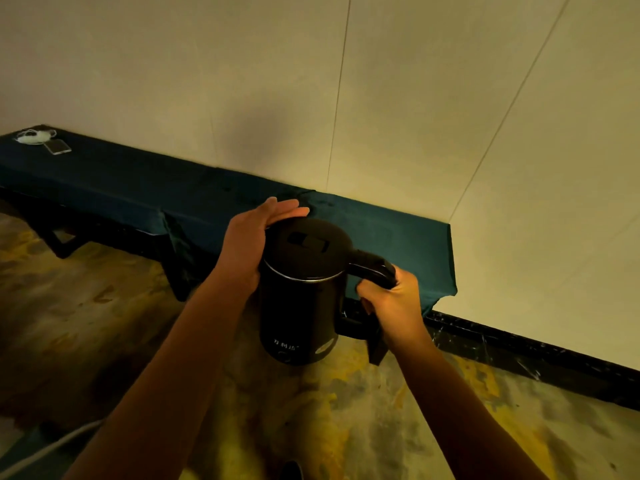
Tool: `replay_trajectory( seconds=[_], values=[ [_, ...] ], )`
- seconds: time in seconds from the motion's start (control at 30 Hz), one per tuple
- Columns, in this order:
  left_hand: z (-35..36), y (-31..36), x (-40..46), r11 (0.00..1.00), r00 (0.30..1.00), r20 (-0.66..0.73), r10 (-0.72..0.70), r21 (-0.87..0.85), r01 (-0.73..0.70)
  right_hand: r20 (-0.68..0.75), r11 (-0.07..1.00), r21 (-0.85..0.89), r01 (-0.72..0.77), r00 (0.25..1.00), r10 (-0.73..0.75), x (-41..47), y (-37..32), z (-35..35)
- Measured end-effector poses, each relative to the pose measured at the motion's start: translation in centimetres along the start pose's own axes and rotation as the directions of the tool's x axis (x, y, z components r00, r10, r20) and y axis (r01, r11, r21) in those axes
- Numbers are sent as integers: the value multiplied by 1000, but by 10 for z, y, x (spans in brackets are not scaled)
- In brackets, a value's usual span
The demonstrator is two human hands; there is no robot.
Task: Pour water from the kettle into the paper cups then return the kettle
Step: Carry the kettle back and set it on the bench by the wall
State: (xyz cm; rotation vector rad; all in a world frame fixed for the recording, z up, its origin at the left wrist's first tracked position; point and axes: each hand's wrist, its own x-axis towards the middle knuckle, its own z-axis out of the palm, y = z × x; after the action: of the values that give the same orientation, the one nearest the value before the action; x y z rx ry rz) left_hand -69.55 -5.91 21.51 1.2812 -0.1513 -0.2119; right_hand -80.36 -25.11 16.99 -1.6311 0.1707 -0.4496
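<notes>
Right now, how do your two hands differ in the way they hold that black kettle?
The right hand curls shut around the handle; the left hand lies open and flat against the kettle near its lid. Right is at the side, left reaches the far edge. Both touch the kettle.

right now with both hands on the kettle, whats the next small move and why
Probably carry the black kettle toward wherever the cups stand: no paper cup is in view. The right hand grips the handle, the left hand steadies the closed lid, and the kettle is upright.
</notes>
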Motion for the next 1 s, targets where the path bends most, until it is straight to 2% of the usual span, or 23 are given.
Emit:
replay_trajectory(
  seconds=[0.17,0.27,0.47,0.67,0.9,1.0],
  values=[
    [0,-8,92,997,999,-32,-11,72,13,-19,998,-64,1,1000,-2,90,30,11],
    [-1,-12,151,998,999,-31,-26,58,28,-33,994,-105,-25,999,21,145,41,19],
    [-10,-19,266,996,996,-77,-39,79,45,7,997,-74,-35,999,36,254,63,41],
    [-16,-30,356,1000,993,-120,-20,5,20,89,999,-24,-22,996,24,347,89,61],
    [-29,-28,452,995,985,-171,-9,92,25,137,1000,-1,-27,990,26,437,106,89],
    [-43,-35,498,994,988,-155,-9,105,26,116,998,-50,-38,992,43,474,123,110]
  ],
)
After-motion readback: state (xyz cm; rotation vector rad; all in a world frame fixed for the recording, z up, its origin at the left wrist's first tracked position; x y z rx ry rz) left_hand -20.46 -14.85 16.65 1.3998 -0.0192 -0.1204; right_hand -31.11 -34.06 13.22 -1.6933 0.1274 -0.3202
